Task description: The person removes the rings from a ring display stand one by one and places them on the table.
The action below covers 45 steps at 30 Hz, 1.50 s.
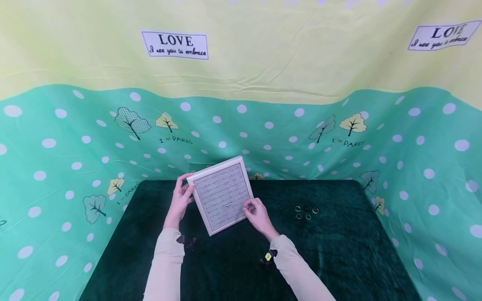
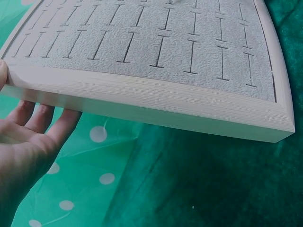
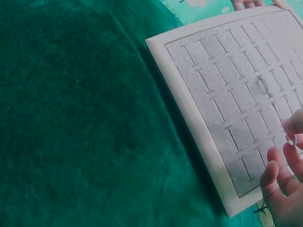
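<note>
My left hand point(image 1: 180, 201) grips a pale wooden ring tray point(image 1: 220, 230) by its left side, thumb on the frame and fingers behind it. The tray leans at an angle above the dark green cloth. Its grey padded insert point(image 2: 142, 47) has rows of I-shaped slits. One ring point(image 3: 263, 86) sits in a slit near the middle. Over the tray's right part, my right hand point(image 1: 257, 214) pinches a small silvery ring point(image 3: 294, 140) between thumb and fingertip, close over the slits. Part of that ring is hidden by the fingers.
Several loose rings point(image 1: 308, 217) lie on the dark green velvet cloth point(image 1: 339, 251) to the right of my right hand. A green and yellow printed curtain point(image 1: 241, 129) hangs behind the table and along both sides.
</note>
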Motion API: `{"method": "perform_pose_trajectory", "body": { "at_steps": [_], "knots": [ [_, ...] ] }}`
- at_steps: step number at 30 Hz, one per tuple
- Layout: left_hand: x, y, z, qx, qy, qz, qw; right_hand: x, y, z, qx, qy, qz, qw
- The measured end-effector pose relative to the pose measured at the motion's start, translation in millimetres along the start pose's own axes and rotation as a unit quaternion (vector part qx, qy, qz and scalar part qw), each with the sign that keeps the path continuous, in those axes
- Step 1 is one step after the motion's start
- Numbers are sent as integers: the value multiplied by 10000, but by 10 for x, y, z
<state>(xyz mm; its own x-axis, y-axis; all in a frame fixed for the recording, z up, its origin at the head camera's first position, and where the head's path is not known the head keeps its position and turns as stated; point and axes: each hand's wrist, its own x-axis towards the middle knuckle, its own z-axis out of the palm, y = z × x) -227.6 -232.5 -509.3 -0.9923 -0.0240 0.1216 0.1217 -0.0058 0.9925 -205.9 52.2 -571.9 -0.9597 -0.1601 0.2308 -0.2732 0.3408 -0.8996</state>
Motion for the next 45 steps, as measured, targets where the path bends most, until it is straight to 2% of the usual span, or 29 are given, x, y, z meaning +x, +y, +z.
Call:
{"method": "perform_pose_trajectory", "body": {
  "at_steps": [7, 19, 29, 45],
  "knots": [
    [-7, 5, -10, 9, 2, -10, 10000, -44, 84, -129, -90, 119, 135, 9998],
    [-7, 2, -18, -36, 35, -21, 10000, -201, 295, -402, -98, 625, 364, 9973],
    [-7, -2, -14, -35, 5, 21, 10000, -290, 499, -701, -211, 841, 406, 9954],
    [6, -14, -10, -52, -49, -31, 10000, -448, 699, -1122, -566, 1030, 349, 9925]
  ]
}}
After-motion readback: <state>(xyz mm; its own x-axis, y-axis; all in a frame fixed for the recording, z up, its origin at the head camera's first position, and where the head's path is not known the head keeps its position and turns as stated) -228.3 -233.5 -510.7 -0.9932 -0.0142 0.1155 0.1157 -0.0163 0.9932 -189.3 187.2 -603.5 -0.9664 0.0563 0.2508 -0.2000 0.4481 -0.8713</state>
